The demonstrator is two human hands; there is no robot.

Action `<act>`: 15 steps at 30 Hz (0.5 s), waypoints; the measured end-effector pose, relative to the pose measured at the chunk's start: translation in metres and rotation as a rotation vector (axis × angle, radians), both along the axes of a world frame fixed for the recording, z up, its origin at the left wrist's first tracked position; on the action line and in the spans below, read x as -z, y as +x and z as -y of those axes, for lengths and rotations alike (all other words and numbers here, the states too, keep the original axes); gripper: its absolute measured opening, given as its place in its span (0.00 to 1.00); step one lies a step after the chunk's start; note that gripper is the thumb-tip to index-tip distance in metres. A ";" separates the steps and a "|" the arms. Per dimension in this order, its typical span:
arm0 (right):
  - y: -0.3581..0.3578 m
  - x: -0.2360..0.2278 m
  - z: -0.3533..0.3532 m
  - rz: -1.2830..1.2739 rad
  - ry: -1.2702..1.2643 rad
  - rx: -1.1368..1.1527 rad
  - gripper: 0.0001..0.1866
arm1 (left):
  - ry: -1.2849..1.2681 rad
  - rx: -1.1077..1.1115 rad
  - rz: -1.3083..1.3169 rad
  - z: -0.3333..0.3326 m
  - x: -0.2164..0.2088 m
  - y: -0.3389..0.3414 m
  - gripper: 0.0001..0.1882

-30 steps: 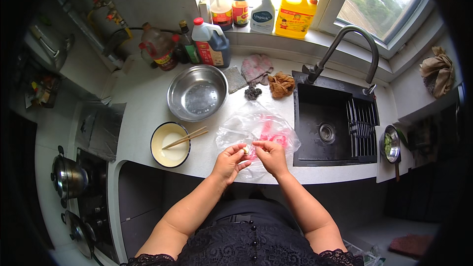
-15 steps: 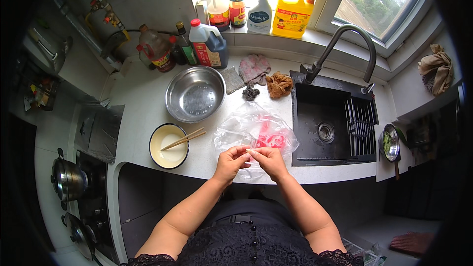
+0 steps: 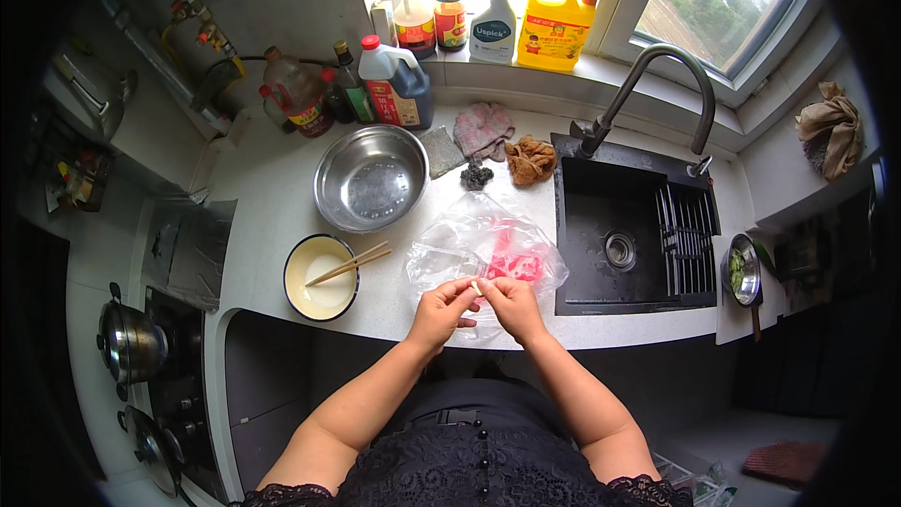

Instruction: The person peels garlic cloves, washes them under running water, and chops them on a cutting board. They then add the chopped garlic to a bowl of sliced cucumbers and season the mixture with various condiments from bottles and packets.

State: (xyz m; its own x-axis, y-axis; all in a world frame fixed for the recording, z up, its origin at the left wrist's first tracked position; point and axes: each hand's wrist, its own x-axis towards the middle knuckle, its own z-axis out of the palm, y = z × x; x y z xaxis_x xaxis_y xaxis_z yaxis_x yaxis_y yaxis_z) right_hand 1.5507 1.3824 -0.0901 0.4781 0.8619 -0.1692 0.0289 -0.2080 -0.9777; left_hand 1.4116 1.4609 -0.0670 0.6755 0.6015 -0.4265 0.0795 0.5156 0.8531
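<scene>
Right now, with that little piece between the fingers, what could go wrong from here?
The small pale piece pinched between the fingers of the left hand and right hand could slip and drop onto the plastic bag below. The chopsticks jut past the rim of the bowl toward the left hand, so a careless sweep might knock them and spill the white contents.

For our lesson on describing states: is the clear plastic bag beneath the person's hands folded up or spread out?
Spread out, though wrinkled: the clear plastic bag covers a broad patch of the white countertop.
</scene>
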 end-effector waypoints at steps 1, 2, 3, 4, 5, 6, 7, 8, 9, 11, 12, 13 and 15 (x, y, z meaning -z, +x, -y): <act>0.000 0.001 0.000 -0.002 0.001 -0.003 0.17 | 0.044 0.022 -0.002 0.000 0.001 -0.001 0.17; 0.001 0.002 0.001 -0.004 0.003 -0.006 0.17 | 0.088 0.044 -0.003 0.000 0.001 -0.002 0.17; 0.002 0.003 0.001 -0.007 0.004 -0.011 0.18 | 0.132 0.064 -0.006 0.000 0.002 -0.003 0.18; 0.002 0.002 0.002 -0.017 0.006 -0.023 0.18 | 0.120 0.058 0.004 0.000 0.001 -0.003 0.18; 0.002 0.000 0.002 -0.027 0.008 -0.036 0.18 | 0.108 0.053 0.015 0.000 0.001 -0.004 0.19; 0.002 -0.001 0.002 -0.036 0.010 -0.048 0.18 | 0.096 0.047 0.026 0.000 0.000 -0.004 0.19; 0.003 0.001 0.003 -0.035 0.014 -0.051 0.17 | 0.126 0.051 0.018 0.000 0.002 -0.004 0.20; 0.004 0.003 0.004 -0.034 0.018 -0.054 0.16 | 0.157 0.054 0.009 0.000 0.004 -0.005 0.20; 0.003 0.002 0.004 -0.034 0.022 -0.060 0.16 | 0.187 0.055 0.000 0.000 0.006 -0.005 0.20; 0.002 -0.005 0.003 -0.055 0.035 -0.035 0.13 | 0.433 0.077 -0.049 -0.002 0.010 -0.006 0.19; 0.001 -0.008 0.003 -0.064 0.042 -0.020 0.12 | 0.556 0.091 -0.072 -0.003 0.010 -0.006 0.19; 0.002 -0.008 0.004 -0.063 0.037 -0.030 0.12 | 0.656 0.069 -0.079 -0.003 0.008 -0.006 0.18; 0.003 -0.009 0.005 -0.061 0.027 -0.052 0.11 | 0.857 0.024 -0.095 -0.001 0.001 -0.005 0.17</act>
State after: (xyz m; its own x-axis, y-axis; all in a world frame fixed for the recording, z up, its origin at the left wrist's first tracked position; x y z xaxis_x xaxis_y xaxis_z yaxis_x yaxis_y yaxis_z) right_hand 1.5534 1.3769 -0.0814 0.4222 0.8899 -0.1728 -0.0204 -0.1812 -0.9832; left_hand 1.4066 1.4623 -0.0677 0.6765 0.7278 0.1124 0.1729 -0.3054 0.9364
